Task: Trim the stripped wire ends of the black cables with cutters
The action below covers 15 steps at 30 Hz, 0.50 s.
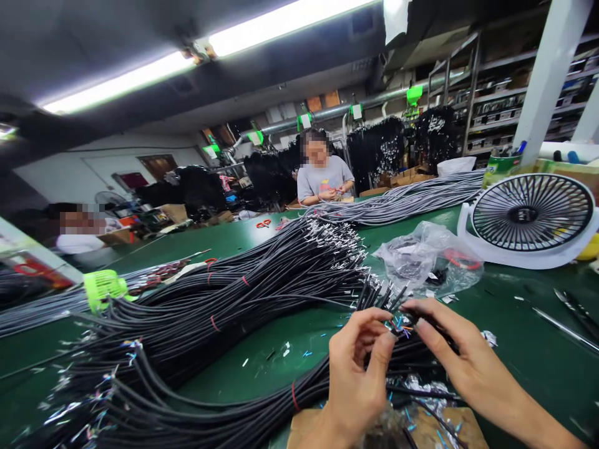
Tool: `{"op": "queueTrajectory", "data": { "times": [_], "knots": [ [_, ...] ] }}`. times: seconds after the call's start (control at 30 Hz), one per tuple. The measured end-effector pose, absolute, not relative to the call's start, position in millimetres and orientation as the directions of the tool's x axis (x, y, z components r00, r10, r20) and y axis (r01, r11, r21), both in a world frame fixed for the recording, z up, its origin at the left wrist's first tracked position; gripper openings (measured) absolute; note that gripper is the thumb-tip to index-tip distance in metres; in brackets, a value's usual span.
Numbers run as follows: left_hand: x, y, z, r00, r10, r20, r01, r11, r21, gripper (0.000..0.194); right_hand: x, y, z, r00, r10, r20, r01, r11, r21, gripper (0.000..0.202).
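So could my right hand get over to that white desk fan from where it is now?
Probably yes. The right hand is pinching a cable end with the left hand, but only bare green table lies between it and the fan. It would have to let go first.

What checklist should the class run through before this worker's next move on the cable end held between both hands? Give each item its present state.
1. Both hands on the cable end: ok. The left hand and right hand pinch the cable end between their fingertips.
2. Coloured inner wires exposed at that end: ok, they fan out between the fingertips.
3. Wires fully separated: cannot tell, too small and blurred.
4. Work spot free of clutter: not ok. Wire scraps litter the green table.
5. Next cables at hand: ok. The black cable bundle lies just beside the left hand.
6. Fan running: cannot tell.
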<state>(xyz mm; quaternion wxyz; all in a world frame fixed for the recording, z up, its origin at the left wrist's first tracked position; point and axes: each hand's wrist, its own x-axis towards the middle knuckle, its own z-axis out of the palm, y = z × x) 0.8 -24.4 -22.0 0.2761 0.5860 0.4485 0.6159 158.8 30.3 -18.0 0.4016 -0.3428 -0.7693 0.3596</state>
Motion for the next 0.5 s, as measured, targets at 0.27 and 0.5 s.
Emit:
{"op": "queueTrajectory", "data": {
  "times": [0.27, 0.5],
  "knots": [
    [-0.1, -24.9, -20.5, -0.174, 0.852, 0.494, 0.206, -0.46, 0.864, 0.011, 159.6, 31.1, -13.1, -0.511, 0.751, 0.418, 0.226, 0.586, -0.778, 0.027],
    [-1.0, -25.1, -18.5, -0.186, 0.827, 0.53, 0.225, -0.49, 0.842, 0.011, 161.3, 29.2, -10.7, -0.493, 0.736, 0.464, 0.234, 0.626, -0.744, 0.027]
  ]
}}
